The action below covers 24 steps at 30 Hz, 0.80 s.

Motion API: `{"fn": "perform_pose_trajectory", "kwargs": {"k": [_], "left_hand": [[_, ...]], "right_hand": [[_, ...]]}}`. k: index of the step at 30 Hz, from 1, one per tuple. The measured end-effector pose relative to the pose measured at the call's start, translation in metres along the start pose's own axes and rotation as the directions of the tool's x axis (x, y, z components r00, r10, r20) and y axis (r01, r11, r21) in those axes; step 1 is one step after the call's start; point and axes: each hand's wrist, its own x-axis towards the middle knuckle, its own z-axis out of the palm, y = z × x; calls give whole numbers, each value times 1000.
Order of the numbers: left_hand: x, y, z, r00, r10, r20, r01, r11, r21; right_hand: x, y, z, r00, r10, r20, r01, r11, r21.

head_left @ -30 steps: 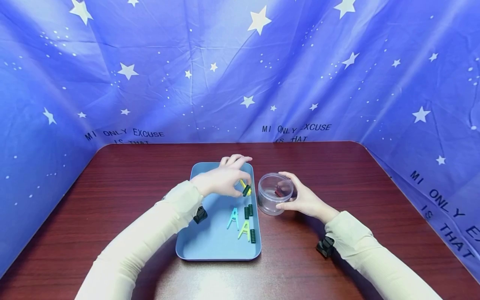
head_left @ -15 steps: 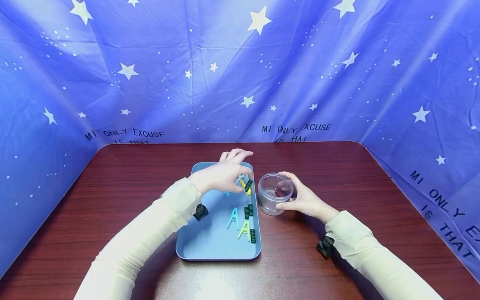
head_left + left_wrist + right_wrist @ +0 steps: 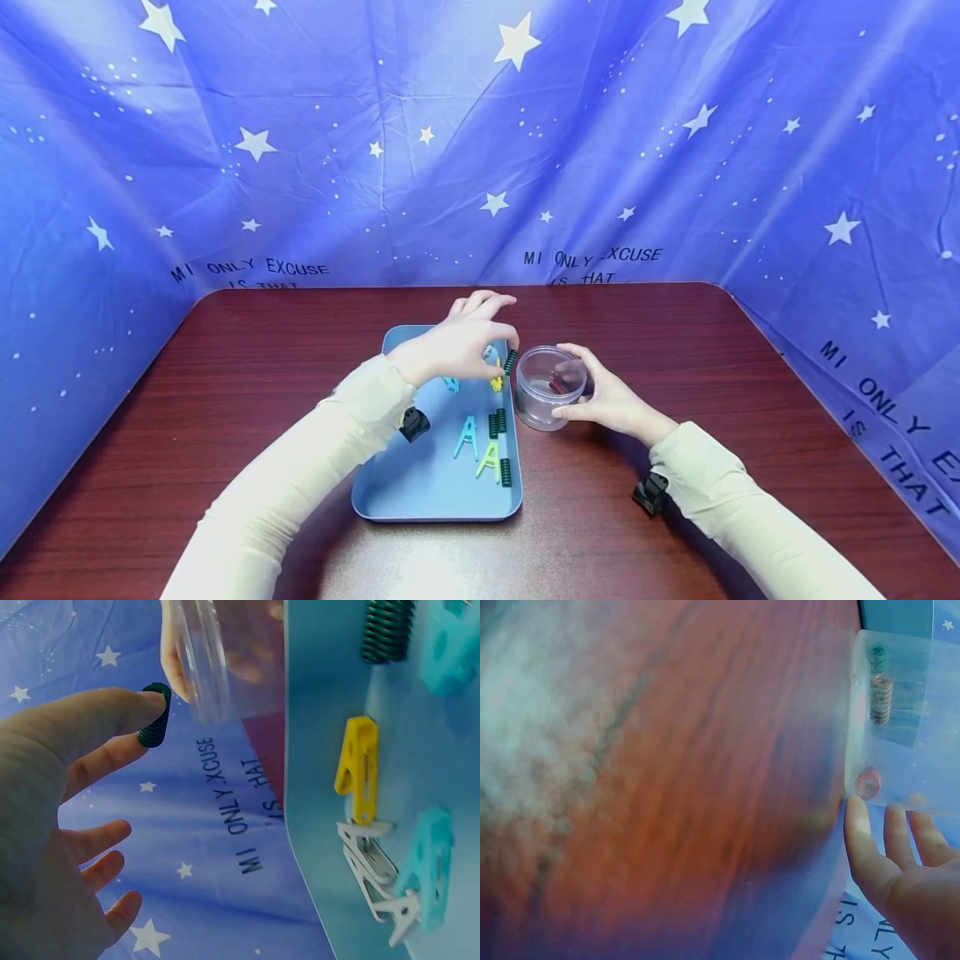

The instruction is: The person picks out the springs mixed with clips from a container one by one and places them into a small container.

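Now pinches a green spring (image 3: 154,720) in the left hand (image 3: 461,343), holds a clear jar (image 3: 536,402) in the widely curved right hand (image 3: 611,402)

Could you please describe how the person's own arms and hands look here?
The left sleeve and right sleeve are long, cream and wrinkled. A small black device shows at each wrist. The left hand and right hand wear no gloves.

Black capitals on the curtain (image 3: 450,179) read "MI ONLY EXCUSE IS THAT" twice along the back, folds and the table's edge (image 3: 450,289) blurring some letters. On its right side "MI ONLY" and "IS THAT" repeat.
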Motion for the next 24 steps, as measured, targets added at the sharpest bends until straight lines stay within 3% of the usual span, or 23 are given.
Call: {"fn": "perform_pose_trajectory", "kwargs": {"k": [16, 24], "left_hand": [[20, 18, 8, 999, 41, 21, -41, 999, 10], [25, 19, 16, 999, 44, 12, -44, 999, 23]], "right_hand": [[-1, 0, 0, 1000, -24, 2, 24, 1000, -14], [0, 0, 1, 1000, 4, 1, -4, 1000, -29]]}}
